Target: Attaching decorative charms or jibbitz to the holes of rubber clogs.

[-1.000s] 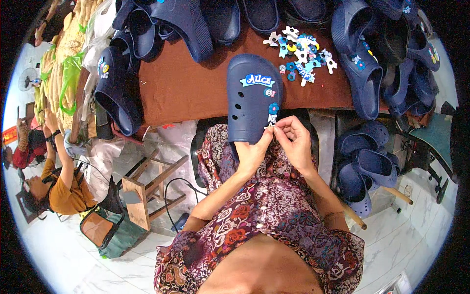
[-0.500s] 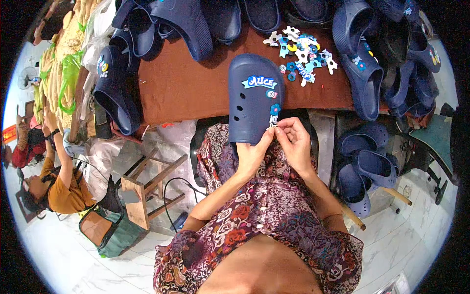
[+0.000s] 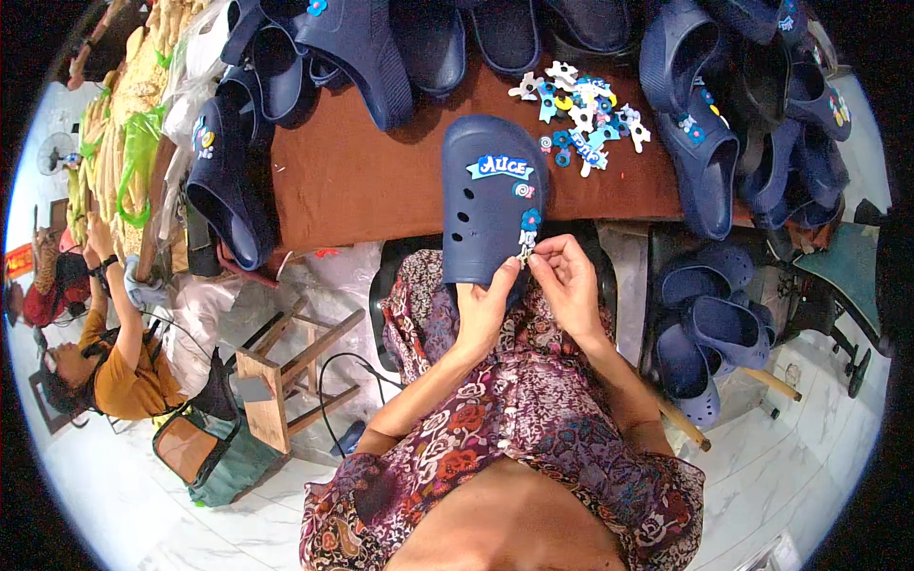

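A navy clog (image 3: pixel 481 224) is held upright against the table's near edge, its toe pointing away from me. My left hand (image 3: pixel 484 309) grips its near end, the fingers hidden inside or behind it and the thumb on top. Along its right side sit a blue-and-white banner charm (image 3: pixel 500 167), a swirl candy charm (image 3: pixel 523 190) and a blue flower charm (image 3: pixel 530 220). Below the flower, a small white charm (image 3: pixel 526 244) lies at the clog's edge. My right hand (image 3: pixel 568 281) pinches at that charm with thumb and forefinger, close to my left thumb.
A pile of loose charms (image 3: pixel 590 114) lies on the brown table (image 3: pixel 333 171). Several navy clogs line its back, left and right. More clogs (image 3: pixel 719 324) rest on a chair at right. A wooden stool (image 3: pixel 271 400) stands at left, and a person (image 3: pixel 129 366) works farther left.
The clog and both hands sit slightly lower in view, as does the table, so the view has shifted a little. My right fingers still pinch at the white charm.
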The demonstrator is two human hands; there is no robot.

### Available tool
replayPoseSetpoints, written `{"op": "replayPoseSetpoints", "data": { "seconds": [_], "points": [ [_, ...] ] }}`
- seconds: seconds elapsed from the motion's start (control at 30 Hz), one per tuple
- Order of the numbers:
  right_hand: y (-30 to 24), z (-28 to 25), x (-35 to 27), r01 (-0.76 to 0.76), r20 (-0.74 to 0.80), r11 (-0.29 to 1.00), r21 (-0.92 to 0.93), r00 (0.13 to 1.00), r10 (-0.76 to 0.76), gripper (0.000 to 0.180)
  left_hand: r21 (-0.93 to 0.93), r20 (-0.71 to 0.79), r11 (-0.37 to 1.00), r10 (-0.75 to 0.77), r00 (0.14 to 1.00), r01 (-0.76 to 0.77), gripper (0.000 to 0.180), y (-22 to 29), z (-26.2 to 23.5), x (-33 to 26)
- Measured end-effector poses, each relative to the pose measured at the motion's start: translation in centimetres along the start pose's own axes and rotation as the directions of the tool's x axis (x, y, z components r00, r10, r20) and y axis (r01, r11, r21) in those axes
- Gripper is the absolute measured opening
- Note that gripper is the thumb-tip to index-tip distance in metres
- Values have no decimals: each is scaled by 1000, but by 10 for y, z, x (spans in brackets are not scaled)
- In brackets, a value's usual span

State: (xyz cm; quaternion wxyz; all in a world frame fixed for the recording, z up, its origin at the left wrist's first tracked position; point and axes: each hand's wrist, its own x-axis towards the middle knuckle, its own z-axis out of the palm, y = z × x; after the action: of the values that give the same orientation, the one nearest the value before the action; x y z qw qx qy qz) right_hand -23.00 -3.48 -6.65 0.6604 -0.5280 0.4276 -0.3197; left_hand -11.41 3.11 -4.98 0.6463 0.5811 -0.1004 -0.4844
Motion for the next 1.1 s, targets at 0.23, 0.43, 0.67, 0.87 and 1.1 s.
{"op": "replayPoseSetpoints", "data": {
  "seconds": [0.23,0.43,0.67,0.87,1.1],
  "points": [
    [-17,-4,14,134,-92,973,-188,984,-153,17,-320,132,935,-117,984,154,48,-7,-17,2],
    [-31,0,25,250,9,921,-300,966,-259,11,-532,200,828,-80,976,178,56,3,-17,10],
    [-56,-48,93,312,-123,674,-669,848,-515,10,-675,148,693,-207,967,252,50,11,-21,16],
    [-35,-98,163,245,-87,442,-863,789,-608,17,-515,34,841,-173,984,166,49,23,-19,16],
    [-40,-96,182,178,-137,482,-858,825,-548,26,-662,64,724,-202,977,194,47,23,-24,28]
  ]
}}
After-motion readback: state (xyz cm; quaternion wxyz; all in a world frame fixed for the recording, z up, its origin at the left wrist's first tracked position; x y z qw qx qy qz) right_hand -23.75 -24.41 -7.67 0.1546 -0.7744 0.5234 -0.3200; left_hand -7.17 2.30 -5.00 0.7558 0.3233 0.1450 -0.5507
